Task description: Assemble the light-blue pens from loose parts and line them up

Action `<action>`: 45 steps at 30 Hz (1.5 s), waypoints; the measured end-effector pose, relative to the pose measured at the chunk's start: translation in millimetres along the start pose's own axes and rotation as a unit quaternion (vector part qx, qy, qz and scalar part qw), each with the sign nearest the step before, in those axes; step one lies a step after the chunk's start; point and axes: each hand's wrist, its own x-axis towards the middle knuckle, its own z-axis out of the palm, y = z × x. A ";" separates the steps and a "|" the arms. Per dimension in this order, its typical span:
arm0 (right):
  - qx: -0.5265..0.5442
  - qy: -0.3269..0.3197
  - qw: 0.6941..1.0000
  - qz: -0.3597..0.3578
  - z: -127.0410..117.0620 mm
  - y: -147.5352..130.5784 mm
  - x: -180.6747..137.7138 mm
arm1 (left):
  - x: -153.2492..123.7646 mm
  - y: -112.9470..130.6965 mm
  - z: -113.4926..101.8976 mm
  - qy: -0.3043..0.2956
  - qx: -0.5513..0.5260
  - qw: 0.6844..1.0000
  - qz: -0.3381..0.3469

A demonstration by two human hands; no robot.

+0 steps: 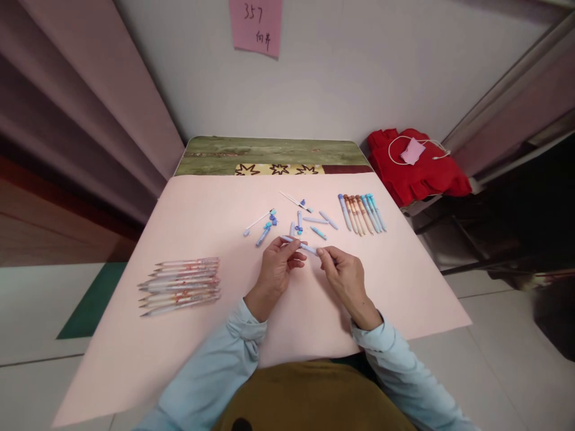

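Both my hands meet over the middle of the pink sheet. My left hand pinches one end of a pale blue pen barrel. My right hand pinches its other end. Just beyond my fingers lie several loose pen parts: barrels, thin refills and small blue caps. Further right, a row of whole pens lies side by side. A stack of pale pens with pointed tips rests to my left.
The pink sheet covers a small table whose green patterned cloth shows at the far edge. A red cloth bundle with a white cord sits to the right. A pink note hangs on the wall.
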 end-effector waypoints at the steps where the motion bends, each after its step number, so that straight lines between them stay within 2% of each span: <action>1: -0.003 -0.003 1.000 0.001 0.4 0.2 -0.3 | 0.0 0.2 0.1 0.004 0.000 1.000 0.002; 6: 0.015 -0.006 1.000 0.013 2.2 1.3 -1.9 | 0.3 0.7 0.1 0.018 -0.002 1.000 0.000; 11: 0.010 -0.045 0.999 0.017 1.2 3.8 -2.7 | 0.6 0.4 0.0 0.017 -0.012 1.000 -0.007; 16: 0.008 -0.012 1.000 0.021 1.7 4.3 -4.6 | 1.2 -0.7 -0.4 0.026 -0.011 1.000 -0.012; 22: 0.029 -0.046 0.998 0.026 -0.2 4.3 -5.0 | 0.5 -0.5 -1.3 0.024 -0.013 1.000 -0.012; 29: 0.018 -0.014 1.000 0.020 4.4 4.4 -7.5 | 1.8 -1.7 -1.3 0.023 -0.002 1.000 -0.012; 33: 0.065 -0.049 0.996 0.034 8.6 5.7 -9.0 | 3.1 -3.1 -2.7 0.011 0.012 1.000 0.002; 39: 0.180 -0.116 0.974 0.067 13.2 9.1 -8.8 | 3.6 -3.8 -4.2 0.016 0.039 0.999 0.009; 45: 0.077 -0.056 0.995 0.022 11.4 6.3 -10.0 | 2.3 -2.6 0.2 0.031 0.017 0.999 0.025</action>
